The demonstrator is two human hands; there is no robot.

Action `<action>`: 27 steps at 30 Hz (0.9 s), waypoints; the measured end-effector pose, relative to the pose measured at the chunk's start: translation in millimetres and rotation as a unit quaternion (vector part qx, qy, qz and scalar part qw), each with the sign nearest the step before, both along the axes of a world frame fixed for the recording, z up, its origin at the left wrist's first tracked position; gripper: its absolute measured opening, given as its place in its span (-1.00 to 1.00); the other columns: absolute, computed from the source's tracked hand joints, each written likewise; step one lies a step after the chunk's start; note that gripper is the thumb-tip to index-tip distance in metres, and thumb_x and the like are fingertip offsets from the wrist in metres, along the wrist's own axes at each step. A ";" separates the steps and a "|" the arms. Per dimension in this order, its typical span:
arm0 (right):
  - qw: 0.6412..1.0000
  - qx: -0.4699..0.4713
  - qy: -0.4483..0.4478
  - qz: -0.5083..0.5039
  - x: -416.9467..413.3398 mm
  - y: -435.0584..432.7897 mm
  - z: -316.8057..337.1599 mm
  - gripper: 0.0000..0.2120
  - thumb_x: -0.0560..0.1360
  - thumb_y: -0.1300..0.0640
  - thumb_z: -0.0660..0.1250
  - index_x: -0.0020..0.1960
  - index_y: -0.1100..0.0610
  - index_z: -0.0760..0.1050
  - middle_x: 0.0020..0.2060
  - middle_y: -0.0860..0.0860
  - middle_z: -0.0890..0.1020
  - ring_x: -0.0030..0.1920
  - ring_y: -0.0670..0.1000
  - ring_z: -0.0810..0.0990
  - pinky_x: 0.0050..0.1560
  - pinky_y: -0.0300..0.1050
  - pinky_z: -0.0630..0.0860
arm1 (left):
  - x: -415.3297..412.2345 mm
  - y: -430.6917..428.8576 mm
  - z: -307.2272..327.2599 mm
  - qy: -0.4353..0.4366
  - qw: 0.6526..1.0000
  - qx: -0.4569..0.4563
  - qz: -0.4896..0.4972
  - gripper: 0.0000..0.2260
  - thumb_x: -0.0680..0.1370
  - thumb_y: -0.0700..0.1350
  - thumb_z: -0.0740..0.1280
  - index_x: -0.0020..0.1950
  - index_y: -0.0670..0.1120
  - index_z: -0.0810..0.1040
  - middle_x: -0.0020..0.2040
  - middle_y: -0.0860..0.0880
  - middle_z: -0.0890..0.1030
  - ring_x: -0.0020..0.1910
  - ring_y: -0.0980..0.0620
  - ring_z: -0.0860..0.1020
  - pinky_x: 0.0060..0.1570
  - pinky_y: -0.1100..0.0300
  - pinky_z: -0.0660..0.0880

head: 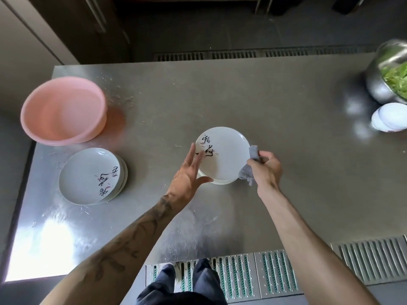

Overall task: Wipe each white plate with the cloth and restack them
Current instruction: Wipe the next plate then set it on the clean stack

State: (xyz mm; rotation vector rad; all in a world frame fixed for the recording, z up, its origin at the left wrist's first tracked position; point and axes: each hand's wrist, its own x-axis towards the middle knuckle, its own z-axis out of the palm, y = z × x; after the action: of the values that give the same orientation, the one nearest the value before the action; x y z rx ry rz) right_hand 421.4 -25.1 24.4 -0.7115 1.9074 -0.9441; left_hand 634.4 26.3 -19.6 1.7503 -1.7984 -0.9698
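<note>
While right hand (267, 168) grips cloth (245, 173), steel bowl (378, 84) of greens (396, 78)

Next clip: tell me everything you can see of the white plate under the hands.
The round white plate with black brush lettering looks glazed ceramic, shallow, with small pink marks by the lettering. It lies flat, face up, topping a short stack of like plates on the steel table, near its middle. The left hand rests straight fingers on its left rim; the right hand pinches a crumpled grey cloth against its right rim.
</note>
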 end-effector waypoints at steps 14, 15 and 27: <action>0.967 -0.145 0.027 0.206 89.0 49.9 10.1 -0.78 0.50 0.21 0.48 0.05 -0.08 0.65 -0.11 -0.22 0.71 -0.04 -0.17 0.65 0.06 -0.34 0.50 | 54.9 44.9 0.6 -0.038 0.992 -0.034 0.113 -0.52 0.65 -0.04 0.35 0.54 -0.16 0.38 0.50 -0.12 0.41 0.43 -0.13 0.45 0.35 -0.01 0.46; 0.963 -0.144 0.023 0.226 106.5 51.0 8.8 -0.78 0.51 0.21 0.47 0.09 -0.05 0.65 -0.10 -0.21 0.71 -0.03 -0.19 0.64 0.07 -0.36 0.48 | 73.5 54.8 3.0 -0.049 0.988 -0.048 0.136 -0.57 0.65 -0.09 0.36 0.49 -0.19 0.44 0.43 -0.14 0.47 0.35 -0.15 0.51 0.30 0.01 0.49; 0.918 -0.110 -0.016 0.380 314.4 57.7 -19.5 -0.83 0.46 0.30 0.47 0.01 0.12 0.67 -0.21 -0.07 0.68 -0.22 -0.16 0.56 -0.15 -0.42 0.45 | 266.5 129.2 13.5 -0.189 0.923 0.050 0.331 -0.49 0.56 -0.20 0.42 0.47 -0.30 0.38 0.37 -0.29 0.44 0.26 -0.31 0.42 0.21 -0.13 0.39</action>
State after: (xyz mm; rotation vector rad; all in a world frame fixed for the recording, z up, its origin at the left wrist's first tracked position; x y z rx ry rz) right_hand 735.8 32.6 4.9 -1.4247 1.3082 -0.6500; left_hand 900.9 155.5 -6.1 2.4999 -1.1848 -0.4641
